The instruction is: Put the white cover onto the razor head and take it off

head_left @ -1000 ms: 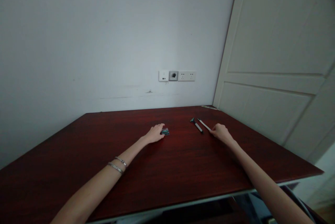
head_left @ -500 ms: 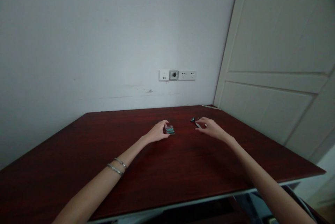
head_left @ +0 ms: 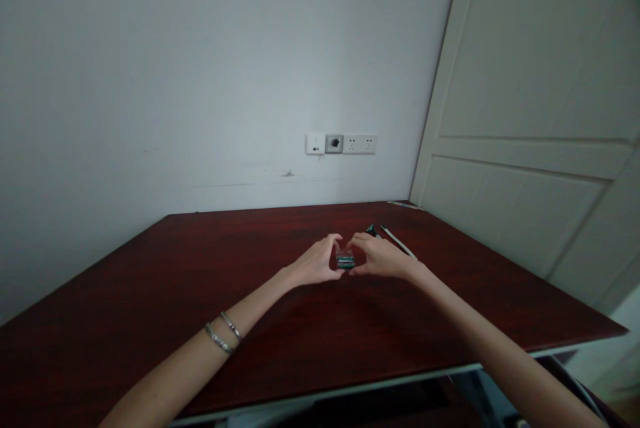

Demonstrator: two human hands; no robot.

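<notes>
A small clear plastic case with green and dark strips inside is between my two hands, low over the tabletop. My left hand grips its left side, thumb at the near edge and fingers at the far edge. On the right side, my right hand curls its thumb and fingers around the case in the same way. Just beyond my right hand lies a small dark-and-green piece, partly hidden by the fingers. A long, thin pale stick with a dark tip rests beside it, its near end reaching my right wrist.
The dark red wooden table meets a white wall with a row of sockets. A flat strip lies at the far right corner. A white panelled door stands along the right side.
My right hand has moved left from beside the dark-and-green piece to the case. My left hand has shifted slightly right and nearer with the case. The pale stick now shows more fully.
</notes>
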